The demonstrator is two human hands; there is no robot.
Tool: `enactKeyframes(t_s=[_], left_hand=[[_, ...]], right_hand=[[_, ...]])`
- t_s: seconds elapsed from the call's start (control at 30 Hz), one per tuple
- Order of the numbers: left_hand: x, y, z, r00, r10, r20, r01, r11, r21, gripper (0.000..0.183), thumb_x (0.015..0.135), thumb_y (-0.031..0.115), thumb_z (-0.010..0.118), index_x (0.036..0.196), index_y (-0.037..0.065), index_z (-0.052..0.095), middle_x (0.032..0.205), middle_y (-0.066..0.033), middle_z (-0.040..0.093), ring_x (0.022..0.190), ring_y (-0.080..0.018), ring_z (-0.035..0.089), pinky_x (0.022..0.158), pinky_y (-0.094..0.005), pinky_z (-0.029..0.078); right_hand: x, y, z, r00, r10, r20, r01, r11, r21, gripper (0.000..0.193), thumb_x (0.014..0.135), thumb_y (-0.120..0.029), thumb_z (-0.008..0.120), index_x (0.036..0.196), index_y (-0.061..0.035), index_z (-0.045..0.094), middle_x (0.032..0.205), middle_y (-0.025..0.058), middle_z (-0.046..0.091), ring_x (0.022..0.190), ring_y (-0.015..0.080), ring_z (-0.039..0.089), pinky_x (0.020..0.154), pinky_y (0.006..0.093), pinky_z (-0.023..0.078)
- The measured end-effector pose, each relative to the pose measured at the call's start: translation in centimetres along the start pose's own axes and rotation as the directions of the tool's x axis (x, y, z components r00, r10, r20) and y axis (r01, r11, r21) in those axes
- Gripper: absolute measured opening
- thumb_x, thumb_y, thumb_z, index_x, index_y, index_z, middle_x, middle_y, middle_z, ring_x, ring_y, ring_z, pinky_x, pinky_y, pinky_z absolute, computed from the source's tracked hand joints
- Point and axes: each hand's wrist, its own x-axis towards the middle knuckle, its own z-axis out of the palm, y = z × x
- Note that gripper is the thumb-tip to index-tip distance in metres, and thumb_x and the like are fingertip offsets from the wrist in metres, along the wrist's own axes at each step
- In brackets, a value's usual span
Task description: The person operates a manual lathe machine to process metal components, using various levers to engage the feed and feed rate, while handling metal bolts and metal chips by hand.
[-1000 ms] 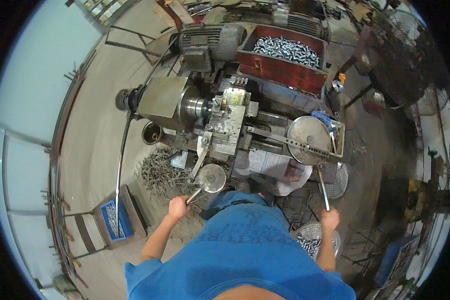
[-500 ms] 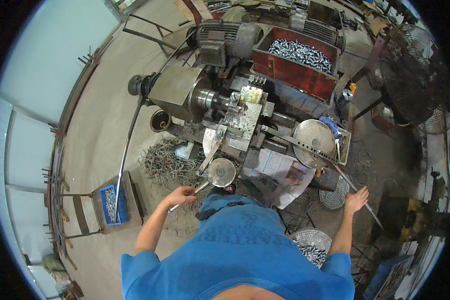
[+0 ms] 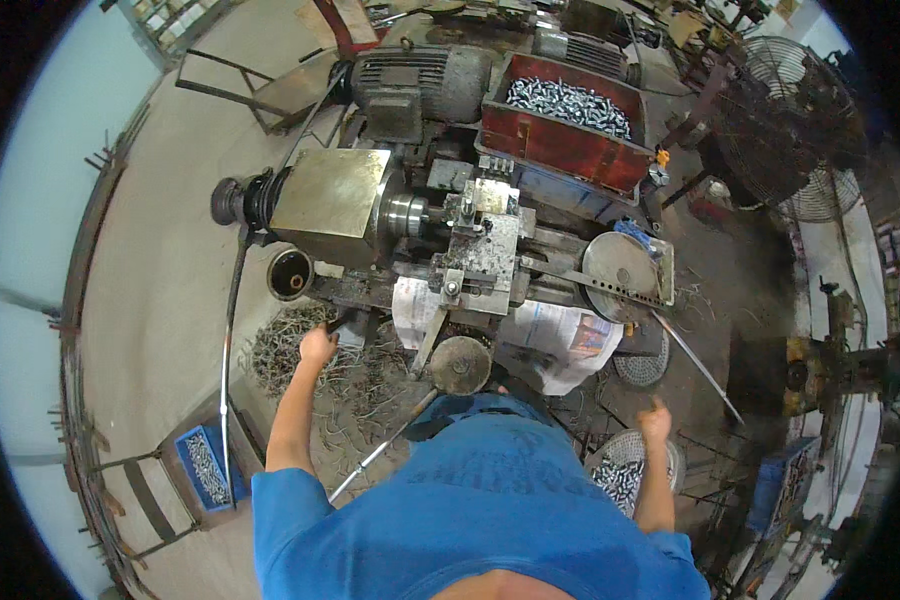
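My left hand (image 3: pixel 318 346) is closed beside a dark bar end at the left of the lathe (image 3: pixel 485 245), above a heap of metal shavings (image 3: pixel 275 355). What its fingers hold is hidden. My right hand (image 3: pixel 656 421) is raised at the edge of a round perforated basket (image 3: pixel 675 462) with shiny metal pieces. Its fingers look curled, and anything in them is too small to make out. Neither hand touches the lever with the round disc (image 3: pixel 460 365) in front of me or the long rod (image 3: pixel 698 367) at the right.
A red bin (image 3: pixel 570 140) full of shiny metal parts stands behind the lathe. At the left, a blue crate (image 3: pixel 183 452) holds similar pieces. A newspaper (image 3: pixel 555 345) lies under the machine's front. A large fan (image 3: pixel 780 130) stands far right.
My left hand has let go of the disc lever and moved forward and left. My right hand has left the long rod and come back toward the basket. The lever has swung.
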Motion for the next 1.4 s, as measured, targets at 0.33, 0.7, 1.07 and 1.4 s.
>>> enactKeyframes(t_s=[0.33,0.7,1.07,1.4], left_hand=[[2.7,1.3,8.7,0.991,-0.133,-0.034,0.132,0.991,-0.036,0.037,0.08,0.04,0.055,0.093,0.005,0.057,0.089,-0.0203,0.062,0.078,-0.0303,0.062,0.069,-0.0416,0.05],[2.6,-0.9,6.3,0.994,0.031,0.106,-0.048,0.986,0.159,0.038,0.075,0.035,0.061,0.096,0.004,0.058,0.085,-0.0164,0.064,0.084,-0.0297,0.063,0.07,-0.0408,0.05],[-7.2,-7.8,-17.0,0.807,-0.265,-0.528,0.066,0.928,-0.366,0.028,0.087,0.032,0.048,0.104,0.014,0.059,0.082,-0.0161,0.063,0.078,-0.0346,0.061,0.065,-0.0437,0.047],[-18.5,-2.0,-10.0,0.724,-0.588,-0.362,0.486,0.806,-0.337,0.04,0.077,0.044,0.061,0.083,0.005,0.056,0.074,-0.0198,0.062,0.075,-0.0403,0.06,0.067,-0.0474,0.046]], right_hand=[[-14.1,-4.9,1.7,0.943,0.15,0.296,-0.134,0.988,-0.075,0.036,0.062,-0.021,0.061,0.093,-0.0034,0.067,0.088,0.0201,0.065,0.084,0.029,0.064,0.076,0.0326,0.051],[1.7,-25.2,-7.3,0.883,-0.47,-0.002,0.467,0.877,0.115,0.03,0.059,-0.007,0.057,0.088,-0.0024,0.064,0.075,0.0199,0.061,0.068,0.0371,0.058,0.061,0.0417,0.046],[2.9,-56.0,-1.0,0.172,-0.977,0.127,0.976,0.151,-0.16,0.019,0.056,-0.016,0.06,0.068,-0.0028,0.066,0.089,0.0155,0.06,0.094,0.0327,0.052,0.084,0.0377,0.045],[5.1,-57.2,3.4,0.208,-0.951,0.227,0.977,0.193,-0.086,0.019,0.055,-0.014,0.059,0.068,-0.0011,0.066,0.082,0.0185,0.062,0.088,0.0344,0.056,0.079,0.0387,0.048]])
